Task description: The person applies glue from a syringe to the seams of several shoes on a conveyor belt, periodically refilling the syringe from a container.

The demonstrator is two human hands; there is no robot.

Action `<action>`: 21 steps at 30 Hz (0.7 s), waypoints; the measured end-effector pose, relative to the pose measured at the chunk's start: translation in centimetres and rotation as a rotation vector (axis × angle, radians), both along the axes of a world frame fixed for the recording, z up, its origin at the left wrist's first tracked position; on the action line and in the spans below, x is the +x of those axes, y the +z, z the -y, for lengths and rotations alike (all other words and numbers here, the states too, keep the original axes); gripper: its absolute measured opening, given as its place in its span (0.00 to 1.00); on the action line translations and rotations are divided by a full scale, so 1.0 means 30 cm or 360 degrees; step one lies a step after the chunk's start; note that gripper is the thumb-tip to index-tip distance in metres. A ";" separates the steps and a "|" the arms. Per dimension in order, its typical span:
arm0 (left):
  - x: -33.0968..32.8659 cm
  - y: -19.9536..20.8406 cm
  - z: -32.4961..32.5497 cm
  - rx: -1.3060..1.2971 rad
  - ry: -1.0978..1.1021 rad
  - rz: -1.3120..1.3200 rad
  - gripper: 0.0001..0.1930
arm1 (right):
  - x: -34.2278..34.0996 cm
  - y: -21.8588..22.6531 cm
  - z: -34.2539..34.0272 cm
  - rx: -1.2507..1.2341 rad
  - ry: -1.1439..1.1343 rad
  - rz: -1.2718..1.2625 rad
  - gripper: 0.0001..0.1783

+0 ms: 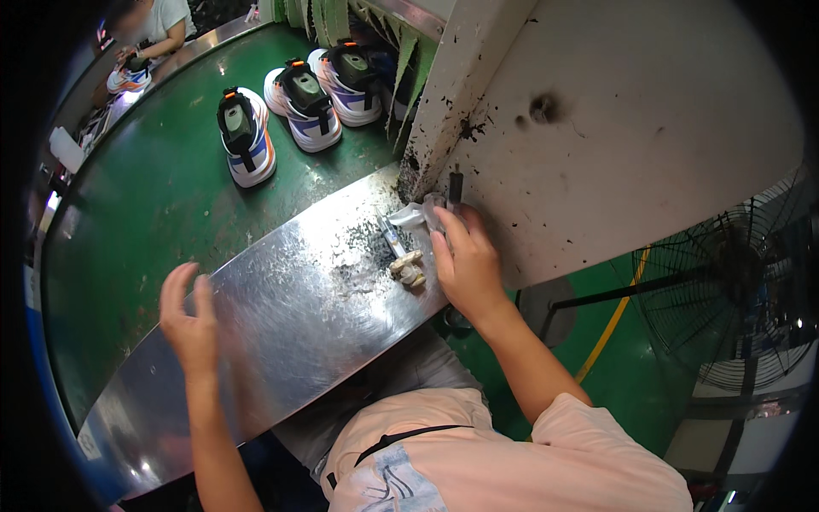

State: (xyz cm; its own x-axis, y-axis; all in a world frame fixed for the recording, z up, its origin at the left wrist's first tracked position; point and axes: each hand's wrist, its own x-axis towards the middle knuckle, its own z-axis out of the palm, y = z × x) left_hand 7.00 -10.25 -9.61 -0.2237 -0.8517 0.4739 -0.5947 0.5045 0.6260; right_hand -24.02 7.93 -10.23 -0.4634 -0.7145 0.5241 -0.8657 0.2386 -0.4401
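My right hand (465, 264) rests at the far end of the shiny metal ledge (290, 316), its fingers closed on a crumpled clear plastic piece (414, 215) beside a dark upright tool (455, 188). Just left of that hand lie a small syringe-like tube (392, 236) and a beige lump (409, 268). My left hand (189, 320) hovers over the ledge's near part, fingers spread and holding nothing. Three white sneakers with dark lasts stand on the green conveyor belt: one (245, 136) nearest, two more (304, 104) (350, 78) behind it.
A stained white machine panel (614, 136) rises right of the ledge. A floor fan (742, 282) stands at the far right on green floor. Another person (153, 26) handles a sneaker (128, 78) at the belt's far left end.
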 end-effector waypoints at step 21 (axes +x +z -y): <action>-0.368 0.386 -0.311 -0.0160 -0.0835 -0.0751 0.13 | 0.230 0.236 0.012 -0.0579 0.0739 0.0482 0.23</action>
